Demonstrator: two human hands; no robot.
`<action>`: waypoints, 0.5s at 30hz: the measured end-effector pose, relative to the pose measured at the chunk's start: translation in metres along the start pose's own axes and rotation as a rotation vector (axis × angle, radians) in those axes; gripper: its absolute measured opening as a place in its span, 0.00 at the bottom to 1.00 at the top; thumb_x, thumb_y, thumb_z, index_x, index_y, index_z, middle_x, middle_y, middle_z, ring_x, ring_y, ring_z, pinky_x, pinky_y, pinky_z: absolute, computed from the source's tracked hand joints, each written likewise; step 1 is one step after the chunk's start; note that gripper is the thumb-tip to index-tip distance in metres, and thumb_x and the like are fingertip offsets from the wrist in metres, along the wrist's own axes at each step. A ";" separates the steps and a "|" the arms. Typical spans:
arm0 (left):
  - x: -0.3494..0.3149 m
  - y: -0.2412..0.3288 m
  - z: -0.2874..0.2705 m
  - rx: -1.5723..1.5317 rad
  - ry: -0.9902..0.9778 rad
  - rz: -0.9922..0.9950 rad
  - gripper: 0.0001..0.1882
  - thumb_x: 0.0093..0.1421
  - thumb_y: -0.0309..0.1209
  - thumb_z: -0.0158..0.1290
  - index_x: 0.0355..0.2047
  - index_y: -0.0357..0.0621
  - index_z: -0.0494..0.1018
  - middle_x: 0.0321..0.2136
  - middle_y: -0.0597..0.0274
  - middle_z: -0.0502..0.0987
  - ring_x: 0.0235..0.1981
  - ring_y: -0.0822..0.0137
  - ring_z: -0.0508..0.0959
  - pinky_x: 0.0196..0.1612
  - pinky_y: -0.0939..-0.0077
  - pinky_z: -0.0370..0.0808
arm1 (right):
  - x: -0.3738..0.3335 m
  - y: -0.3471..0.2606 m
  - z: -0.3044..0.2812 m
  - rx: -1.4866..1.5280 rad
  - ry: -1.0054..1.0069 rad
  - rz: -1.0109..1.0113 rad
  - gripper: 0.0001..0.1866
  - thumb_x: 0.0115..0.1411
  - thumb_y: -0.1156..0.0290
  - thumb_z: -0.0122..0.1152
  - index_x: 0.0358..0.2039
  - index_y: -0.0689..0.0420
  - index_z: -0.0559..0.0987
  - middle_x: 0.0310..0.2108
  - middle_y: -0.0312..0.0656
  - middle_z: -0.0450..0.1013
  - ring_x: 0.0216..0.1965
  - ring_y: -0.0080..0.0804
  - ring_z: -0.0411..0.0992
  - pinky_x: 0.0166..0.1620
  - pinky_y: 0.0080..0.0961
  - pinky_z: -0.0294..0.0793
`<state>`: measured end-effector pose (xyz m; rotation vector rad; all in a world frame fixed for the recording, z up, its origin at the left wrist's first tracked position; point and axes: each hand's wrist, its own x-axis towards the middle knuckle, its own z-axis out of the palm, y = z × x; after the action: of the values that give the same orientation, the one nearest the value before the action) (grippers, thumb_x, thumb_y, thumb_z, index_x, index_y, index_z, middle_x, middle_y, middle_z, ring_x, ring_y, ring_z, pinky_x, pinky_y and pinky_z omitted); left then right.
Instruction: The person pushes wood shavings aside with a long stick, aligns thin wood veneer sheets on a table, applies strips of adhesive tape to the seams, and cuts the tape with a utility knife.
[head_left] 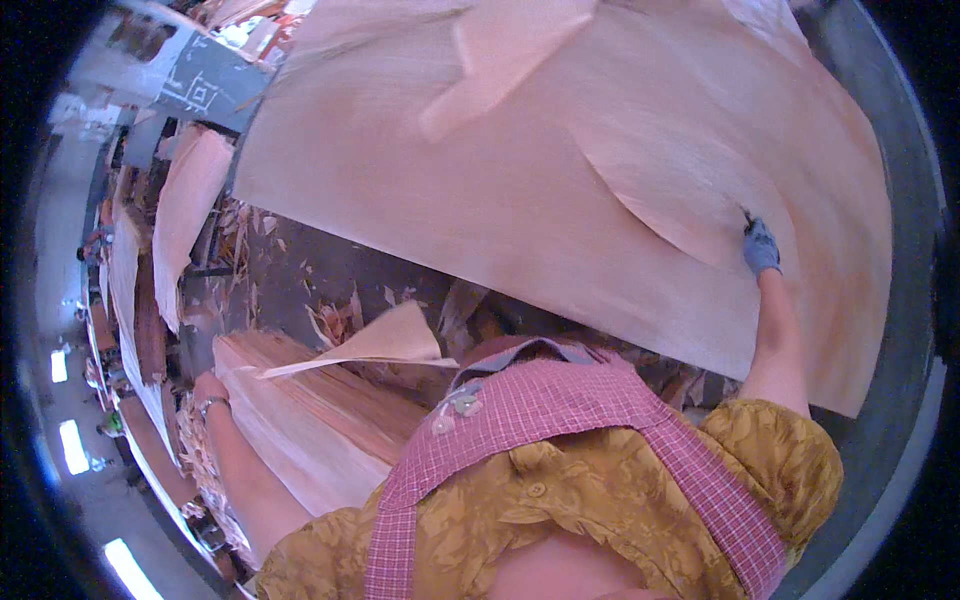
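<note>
A large, thin, pale pinkish-tan wood veneer sheet point(480, 220) spreads across the broad work surface before me. My right hand point(762, 248), in a blue-grey glove with dark fingertips, rests on its right part. The fingers look drawn together; a small dark bit shows at their tips, too small to name. Beside that hand, a loose veneer layer point(690, 215) ends in a curved, raised edge. My bare left hand point(208, 386), with a band at its wrist, is low at the left, against the far end of a veneer stack point(320, 425). Its fingers are mostly hidden.
A curled veneer piece point(395, 335) lies over the stack. Another veneer strip point(500, 60) lies on the far part of the big sheet. Wood scraps point(335, 320) litter the floor. Further left stand more veneer piles point(190, 200), with people in the distance.
</note>
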<state>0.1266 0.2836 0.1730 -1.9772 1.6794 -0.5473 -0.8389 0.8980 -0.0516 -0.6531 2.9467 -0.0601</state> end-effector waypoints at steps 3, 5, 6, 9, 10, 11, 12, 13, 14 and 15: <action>0.043 0.005 -0.011 -0.067 -0.032 0.178 0.11 0.53 0.27 0.54 0.36 0.37 0.79 0.39 0.45 0.80 0.42 0.46 0.80 0.46 0.56 0.78 | -0.008 -0.020 -0.009 0.103 0.027 0.058 0.14 0.65 0.68 0.42 0.46 0.61 0.70 0.43 0.61 0.73 0.45 0.60 0.72 0.46 0.49 0.72; 0.101 0.057 0.004 -0.136 -0.064 0.258 0.11 0.52 0.28 0.54 0.35 0.38 0.80 0.40 0.46 0.80 0.43 0.45 0.80 0.47 0.55 0.77 | -0.010 0.009 -0.002 -0.043 0.334 0.012 0.13 0.65 0.70 0.41 0.44 0.63 0.70 0.40 0.60 0.74 0.42 0.60 0.73 0.43 0.49 0.73; 0.112 0.081 0.002 -0.163 -0.069 0.283 0.11 0.52 0.29 0.54 0.35 0.38 0.80 0.40 0.46 0.80 0.43 0.45 0.79 0.47 0.55 0.77 | -0.017 -0.013 0.006 -0.012 0.442 -0.052 0.12 0.66 0.70 0.42 0.44 0.63 0.70 0.41 0.59 0.73 0.43 0.59 0.73 0.43 0.47 0.73; 0.170 0.095 -0.007 -0.188 -0.189 0.280 0.16 0.46 0.37 0.63 0.34 0.42 0.81 0.39 0.48 0.80 0.40 0.50 0.81 0.44 0.58 0.78 | -0.033 -0.122 0.022 0.154 0.384 -0.062 0.17 0.68 0.68 0.45 0.52 0.65 0.69 0.47 0.59 0.72 0.49 0.54 0.71 0.49 0.40 0.71; 0.195 0.123 -0.008 -0.164 -0.230 0.409 0.18 0.45 0.42 0.67 0.33 0.43 0.82 0.37 0.50 0.81 0.37 0.52 0.81 0.41 0.59 0.79 | -0.044 -0.140 0.014 0.138 0.502 -0.072 0.16 0.68 0.67 0.46 0.50 0.66 0.70 0.46 0.59 0.72 0.49 0.53 0.72 0.49 0.41 0.71; 0.218 0.149 -0.010 -0.202 -0.247 0.491 0.22 0.46 0.43 0.66 0.38 0.42 0.78 0.38 0.50 0.81 0.39 0.53 0.81 0.42 0.61 0.78 | -0.045 -0.157 0.016 0.129 0.616 -0.090 0.16 0.68 0.66 0.46 0.48 0.66 0.71 0.45 0.58 0.73 0.48 0.53 0.72 0.48 0.42 0.71; 0.240 0.177 -0.016 -0.268 -0.257 0.561 0.27 0.47 0.44 0.66 0.43 0.41 0.74 0.40 0.50 0.80 0.40 0.54 0.80 0.43 0.62 0.78 | -0.048 -0.175 0.017 0.150 0.619 -0.076 0.17 0.68 0.66 0.48 0.48 0.66 0.71 0.46 0.59 0.72 0.49 0.53 0.72 0.50 0.40 0.71; 0.263 0.204 -0.027 -0.400 -0.246 0.618 0.31 0.47 0.45 0.66 0.48 0.40 0.71 0.41 0.49 0.80 0.41 0.55 0.80 0.44 0.63 0.77 | -0.040 -0.199 0.014 0.176 0.618 -0.068 0.18 0.67 0.65 0.49 0.49 0.67 0.71 0.47 0.60 0.72 0.50 0.53 0.71 0.51 0.38 0.71; 0.288 0.226 -0.047 -0.536 -0.218 0.663 0.36 0.48 0.46 0.65 0.53 0.40 0.67 0.42 0.49 0.79 0.43 0.56 0.79 0.45 0.65 0.76 | -0.028 -0.239 0.007 0.280 0.541 -0.027 0.19 0.67 0.65 0.50 0.50 0.67 0.71 0.47 0.59 0.73 0.49 0.50 0.72 0.51 0.37 0.71; 0.312 0.238 -0.072 -0.673 -0.184 0.698 0.41 0.49 0.47 0.65 0.58 0.39 0.63 0.43 0.49 0.79 0.44 0.57 0.79 0.46 0.66 0.76 | -0.024 -0.292 -0.004 0.389 0.451 0.008 0.20 0.67 0.66 0.51 0.52 0.67 0.71 0.47 0.58 0.73 0.48 0.47 0.73 0.51 0.35 0.71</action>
<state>-0.0528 -0.0616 0.0865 -1.5575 2.4421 0.4945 -0.6955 0.6437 -0.0261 -0.6332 3.2005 -0.8611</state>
